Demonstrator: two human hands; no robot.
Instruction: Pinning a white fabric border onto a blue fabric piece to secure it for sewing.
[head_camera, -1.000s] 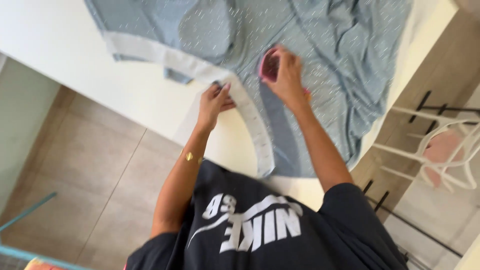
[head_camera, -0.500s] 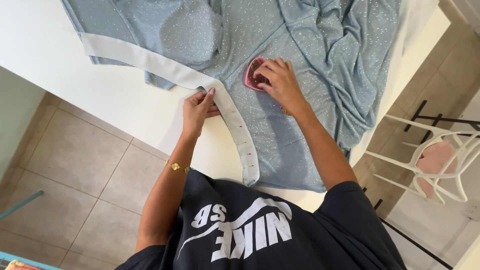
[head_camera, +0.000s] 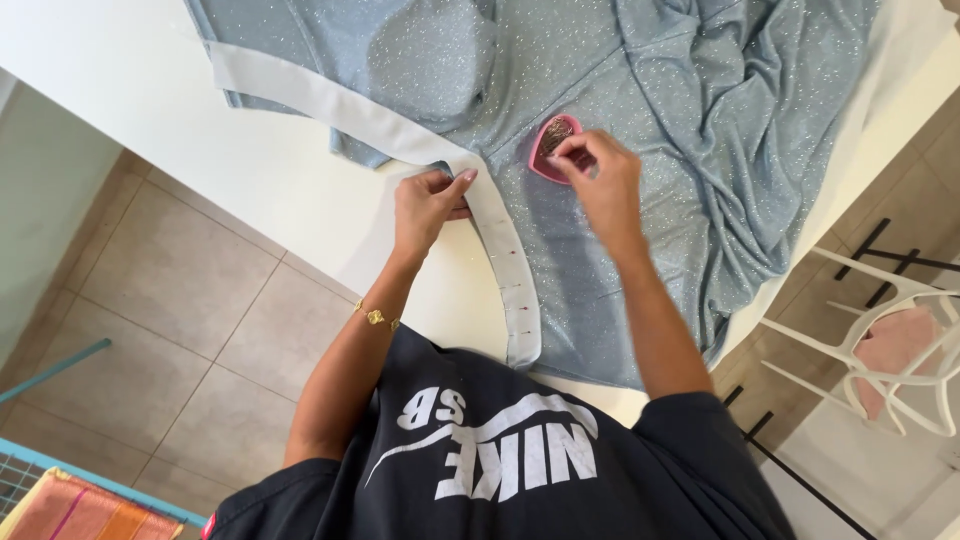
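Note:
A sparkly light blue fabric (head_camera: 650, 90) lies spread over a white table (head_camera: 130, 90). A white band (head_camera: 340, 105) runs along its edge, with a few pins stuck in the stretch nearest me. My left hand (head_camera: 428, 205) pinches the band and fabric edge at the bend. My right hand (head_camera: 598, 180) reaches with closed fingertips into a small pink heart-shaped pin holder (head_camera: 548, 146) that rests on the fabric. I cannot tell whether a pin is between the fingers.
A white wire-frame chair (head_camera: 880, 345) with a pink cushion stands to the right of the table. Beige floor tiles (head_camera: 170, 300) lie on the left. A blue rack with an orange striped cloth (head_camera: 70, 505) sits at the bottom left.
The view has shifted a little. My right hand lifted off the fabric beside the pin holder and now dips its fingertips into it. My left hand keeps holding the band.

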